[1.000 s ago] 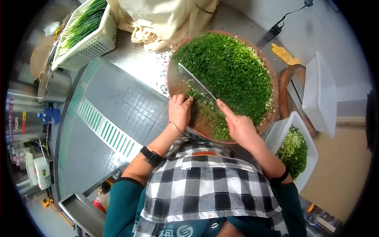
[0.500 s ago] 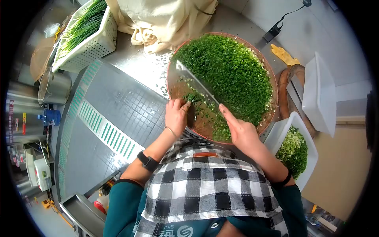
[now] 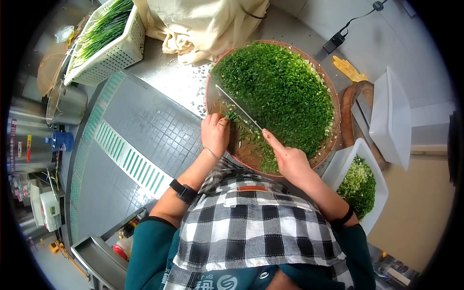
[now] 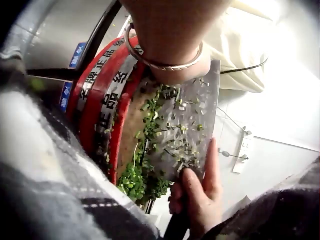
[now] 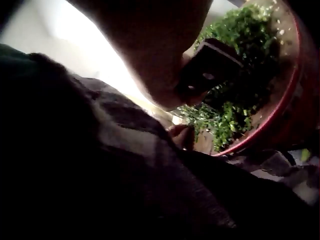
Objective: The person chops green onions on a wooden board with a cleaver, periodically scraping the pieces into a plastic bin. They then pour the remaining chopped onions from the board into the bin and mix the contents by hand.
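- The right hand (image 3: 295, 164) grips the dark handle of a big knife (image 3: 239, 108), with a finger stretched along the blade
- The knife is over the round board (image 3: 249, 153), between the left hand and the big pile, and its far tip points up and to the left in the head view
- Little green and white bits stick to the flat side of the blade, as the left wrist view shows
- The left hand (image 3: 215, 133) is at the left edge of the board, with bent fingers holding some short green stalks (image 3: 232, 116)
- The cut ends of the stalks poke out by the fingertips, near the blade
- A big pile of chopped greens (image 3: 278, 87) covers most of the board, with pale bits along its right side
- A white tub (image 3: 355, 146) to the right of the board has more chopped bits (image 3: 358, 188) in it
- A white basket (image 3: 108, 65) at the top left holds long green stems (image 3: 101, 34)
- A yellow glove (image 3: 348, 69) lies past the board, on the right
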`<state>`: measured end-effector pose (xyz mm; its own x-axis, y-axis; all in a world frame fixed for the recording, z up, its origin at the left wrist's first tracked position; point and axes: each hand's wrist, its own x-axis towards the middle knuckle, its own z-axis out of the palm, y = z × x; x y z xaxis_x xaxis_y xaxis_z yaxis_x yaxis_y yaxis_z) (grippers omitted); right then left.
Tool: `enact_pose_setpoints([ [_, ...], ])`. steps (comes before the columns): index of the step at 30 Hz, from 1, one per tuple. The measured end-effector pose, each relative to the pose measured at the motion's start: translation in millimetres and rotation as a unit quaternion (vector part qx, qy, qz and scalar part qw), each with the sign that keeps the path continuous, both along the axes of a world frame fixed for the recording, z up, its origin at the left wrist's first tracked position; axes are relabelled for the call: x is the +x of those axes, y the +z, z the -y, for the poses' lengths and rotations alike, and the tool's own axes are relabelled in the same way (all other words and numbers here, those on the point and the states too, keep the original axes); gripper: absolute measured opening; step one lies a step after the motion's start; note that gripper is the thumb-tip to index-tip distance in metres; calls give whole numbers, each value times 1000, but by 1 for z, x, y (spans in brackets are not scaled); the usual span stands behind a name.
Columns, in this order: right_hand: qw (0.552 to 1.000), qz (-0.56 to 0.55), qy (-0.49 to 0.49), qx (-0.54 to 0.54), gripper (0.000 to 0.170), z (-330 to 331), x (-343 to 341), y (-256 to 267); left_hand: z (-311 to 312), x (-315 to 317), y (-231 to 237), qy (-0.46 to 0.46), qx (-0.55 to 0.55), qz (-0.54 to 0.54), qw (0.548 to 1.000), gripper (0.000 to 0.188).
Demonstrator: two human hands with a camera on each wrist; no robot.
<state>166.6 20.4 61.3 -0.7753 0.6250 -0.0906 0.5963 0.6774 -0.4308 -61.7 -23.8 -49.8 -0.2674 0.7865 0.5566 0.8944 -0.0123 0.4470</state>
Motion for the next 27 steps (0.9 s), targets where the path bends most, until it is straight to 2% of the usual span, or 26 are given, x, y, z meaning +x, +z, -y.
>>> enact_pose_setpoints([
  [2,1000,-7,-8,-12,57,-3,-1,4,5,1,7,1,-7,-13,1000,17],
  [3,999,-49,-8,-11,66,-2,-1,6,8,2,8,1,-15,-26,1000,19],
  [6,997,-76,-16,-5,65,6,-1,12,12,1,7,-2,-26,-26,999,23],
  [7,997,-75,-15,-6,65,7,-1,8,12,0,5,-2,-27,-25,999,23],
  [9,1000,-1,2,-25,66,7,-2,-1,11,-3,0,-10,-23,-8,1000,17],
  [10,1000,-1,2,-24,66,5,-2,2,10,-3,0,-11,-22,-8,1000,17],
  [12,1000,-7,3,-9,71,2,-4,12,11,-2,3,50,-26,32,998,11],
  [15,999,-39,-2,-5,74,10,-2,14,20,-5,10,71,-49,35,996,12],
  [19,999,15,12,-42,75,6,-8,4,28,-9,5,36,-45,14,998,15],
  [22,1000,-1,6,-16,75,4,-9,10,34,-11,5,20,-39,11,999,17],
  [24,1000,-18,5,-15,74,8,-9,11,33,-11,-1,46,-13,82,995,17],
  [26,998,11,47,-29,61,11,-11,6,34,-10,-2,62,-19,81,995,15],
  [27,998,-30,48,-32,60,12,-13,-2,34,-10,-1,77,-25,79,994,13],
])
